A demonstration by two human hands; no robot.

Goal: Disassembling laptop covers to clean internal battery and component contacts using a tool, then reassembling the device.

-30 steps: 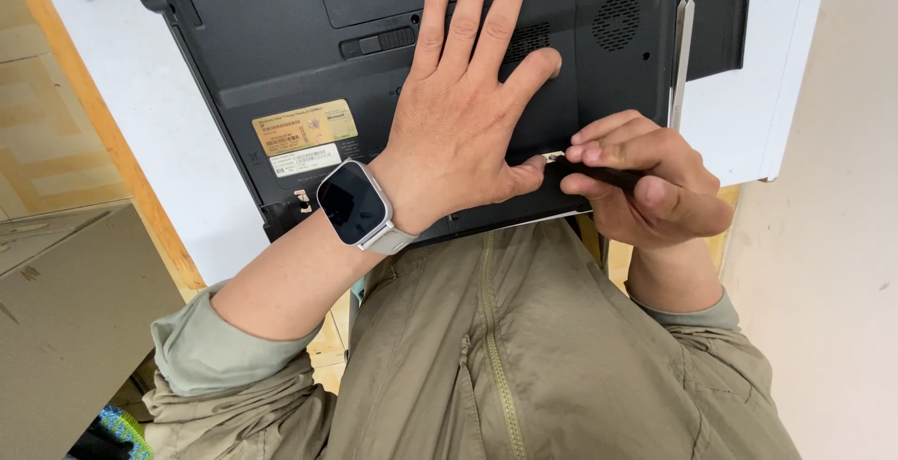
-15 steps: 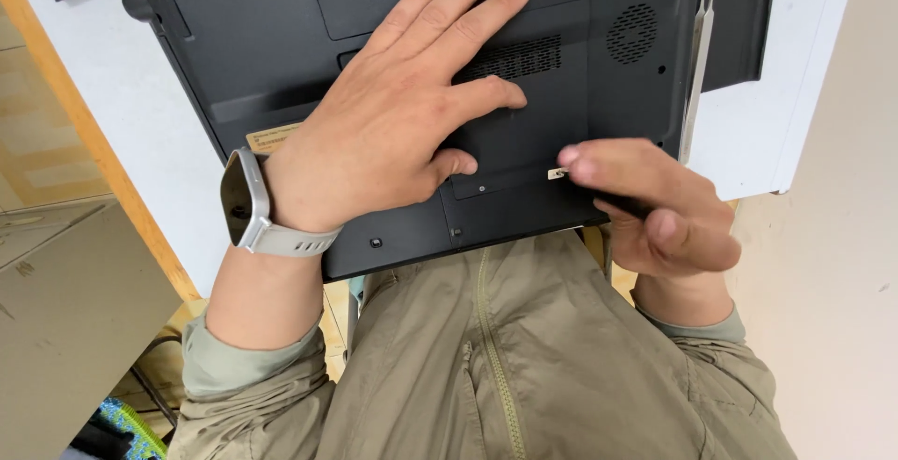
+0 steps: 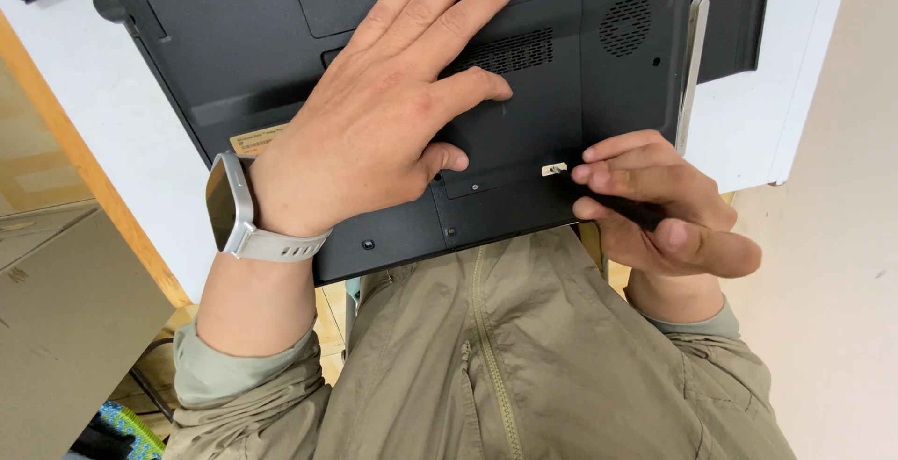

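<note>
Two hands work on an upturned black laptop (image 3: 281,58) lying on a white table (image 3: 103,133) in the head view. The left hand (image 3: 393,133) lies flat and open, fingers spread across the laptop's bottom cover. The right hand (image 3: 655,208) is closed around a dark tool (image 3: 622,208), its pale tip (image 3: 554,169) touching the cover near the front edge. A pair of metal tweezers (image 3: 692,58) lies just beside the laptop's right side. A pale wristwatch (image 3: 238,212) sits on the left wrist.
</note>
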